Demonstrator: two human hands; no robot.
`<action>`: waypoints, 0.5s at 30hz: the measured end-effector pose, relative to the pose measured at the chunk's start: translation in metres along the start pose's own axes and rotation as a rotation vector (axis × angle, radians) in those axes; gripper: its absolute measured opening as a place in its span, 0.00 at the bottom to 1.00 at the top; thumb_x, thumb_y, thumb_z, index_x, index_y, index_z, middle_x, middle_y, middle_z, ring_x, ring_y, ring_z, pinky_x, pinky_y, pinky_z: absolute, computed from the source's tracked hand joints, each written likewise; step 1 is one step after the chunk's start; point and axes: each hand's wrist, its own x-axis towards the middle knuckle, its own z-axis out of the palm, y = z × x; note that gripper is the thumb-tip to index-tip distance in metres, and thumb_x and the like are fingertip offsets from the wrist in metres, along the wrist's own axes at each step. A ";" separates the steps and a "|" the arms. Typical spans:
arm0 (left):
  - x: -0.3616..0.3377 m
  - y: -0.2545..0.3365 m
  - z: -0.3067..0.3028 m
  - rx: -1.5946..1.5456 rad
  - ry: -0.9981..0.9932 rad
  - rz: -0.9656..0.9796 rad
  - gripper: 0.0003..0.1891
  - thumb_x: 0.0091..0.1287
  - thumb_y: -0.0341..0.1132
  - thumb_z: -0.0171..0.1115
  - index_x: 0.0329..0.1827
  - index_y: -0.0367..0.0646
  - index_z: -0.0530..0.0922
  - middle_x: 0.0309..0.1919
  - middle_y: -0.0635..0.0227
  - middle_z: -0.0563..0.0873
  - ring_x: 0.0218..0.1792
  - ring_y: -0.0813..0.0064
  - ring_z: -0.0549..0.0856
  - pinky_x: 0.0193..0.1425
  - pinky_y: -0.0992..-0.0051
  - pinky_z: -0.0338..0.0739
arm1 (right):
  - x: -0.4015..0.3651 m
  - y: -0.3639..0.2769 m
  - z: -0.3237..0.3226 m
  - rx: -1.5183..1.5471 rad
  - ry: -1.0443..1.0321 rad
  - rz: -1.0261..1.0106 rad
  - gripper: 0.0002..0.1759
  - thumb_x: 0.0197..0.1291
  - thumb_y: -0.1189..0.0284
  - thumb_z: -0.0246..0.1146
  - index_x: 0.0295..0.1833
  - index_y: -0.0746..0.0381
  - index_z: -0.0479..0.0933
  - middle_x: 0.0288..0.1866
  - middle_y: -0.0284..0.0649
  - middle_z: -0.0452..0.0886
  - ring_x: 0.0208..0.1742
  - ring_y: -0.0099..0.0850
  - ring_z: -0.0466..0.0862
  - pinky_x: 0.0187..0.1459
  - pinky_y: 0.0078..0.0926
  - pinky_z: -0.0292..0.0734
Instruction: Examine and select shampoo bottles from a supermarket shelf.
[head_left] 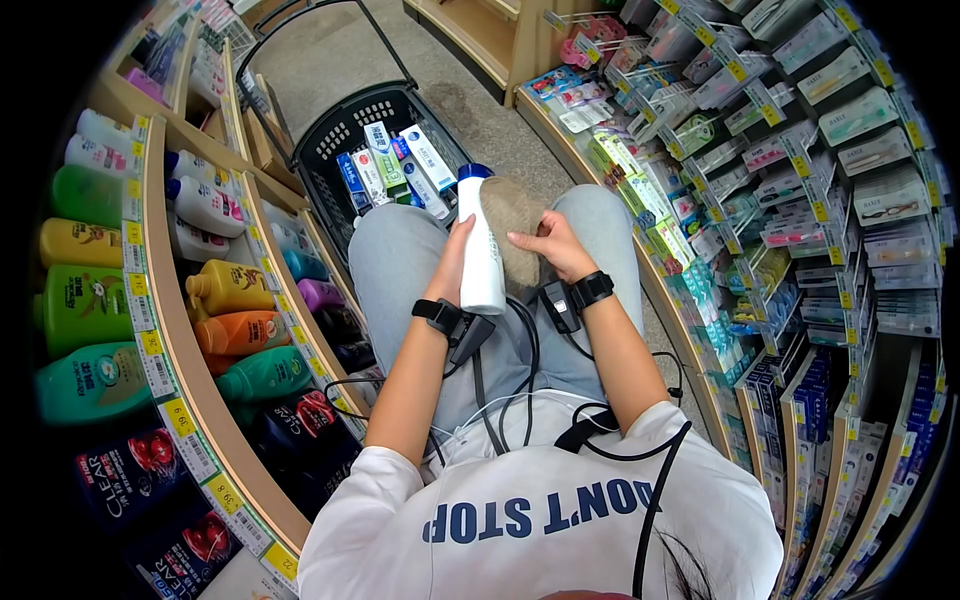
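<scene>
My left hand point(452, 265) is closed around a white bottle point(483, 265) with a dark blue cap, held tilted slightly above my lap. A fuzzy greyish-brown cloth point(512, 215) is pressed against the bottle's right side. My right hand point(560, 247) grips that cloth, thumb on top and its other fingers mostly hidden behind it. Just beyond the bottle stands a dark shopping basket point(340, 112) holding several long toothpaste-like boxes point(428, 157) in white, blue and green.
On the left, shelves point(190, 440) carry several shampoo bottles point(95, 305) in green, yellow and white. A rack of hanging packs point(860, 120) lines the right side, with boxes point(815, 420) below. Black cables point(525, 340) run across my lap from the wrist straps.
</scene>
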 end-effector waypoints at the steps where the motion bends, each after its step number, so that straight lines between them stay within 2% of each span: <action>1: -0.001 0.001 0.000 -0.021 0.007 -0.008 0.24 0.64 0.53 0.46 0.49 0.40 0.72 0.32 0.62 0.81 0.28 0.71 0.83 0.30 0.74 0.79 | -0.001 -0.001 0.001 -0.001 -0.037 0.020 0.18 0.48 0.77 0.68 0.46 0.68 0.75 0.41 0.38 0.81 0.41 0.23 0.80 0.45 0.20 0.74; 4: 0.000 0.004 -0.004 -0.108 -0.064 -0.009 0.21 0.65 0.49 0.47 0.56 0.47 0.63 0.39 0.64 0.78 0.36 0.71 0.81 0.38 0.72 0.79 | -0.002 -0.003 -0.001 -0.065 -0.169 0.062 0.18 0.45 0.80 0.68 0.45 0.68 0.76 0.41 0.36 0.81 0.41 0.22 0.80 0.45 0.20 0.74; 7: -0.004 0.006 -0.001 -0.217 -0.050 -0.036 0.21 0.66 0.48 0.46 0.57 0.47 0.62 0.40 0.63 0.78 0.39 0.69 0.81 0.42 0.70 0.78 | -0.002 -0.005 -0.006 -0.206 -0.359 0.003 0.20 0.43 0.81 0.69 0.46 0.68 0.77 0.41 0.34 0.82 0.41 0.20 0.79 0.46 0.19 0.73; 8: -0.001 0.004 -0.004 -0.191 -0.044 -0.024 0.23 0.65 0.50 0.46 0.55 0.44 0.65 0.41 0.62 0.79 0.40 0.68 0.81 0.43 0.70 0.78 | -0.002 -0.005 -0.007 -0.260 -0.431 -0.032 0.20 0.42 0.82 0.69 0.46 0.67 0.77 0.41 0.33 0.82 0.41 0.20 0.78 0.46 0.19 0.72; 10: 0.006 -0.001 -0.008 -0.138 -0.031 -0.002 0.27 0.64 0.55 0.44 0.52 0.39 0.72 0.43 0.60 0.81 0.41 0.66 0.83 0.45 0.70 0.78 | -0.003 -0.007 -0.006 -0.265 -0.443 -0.027 0.21 0.42 0.82 0.69 0.46 0.67 0.77 0.41 0.32 0.81 0.41 0.19 0.78 0.47 0.18 0.72; 15: 0.002 0.002 -0.001 -0.130 -0.032 0.042 0.26 0.65 0.52 0.43 0.54 0.40 0.70 0.44 0.61 0.81 0.41 0.66 0.82 0.45 0.70 0.78 | -0.003 -0.002 -0.006 -0.101 -0.304 0.097 0.20 0.44 0.80 0.69 0.46 0.68 0.76 0.41 0.34 0.81 0.42 0.20 0.78 0.47 0.19 0.72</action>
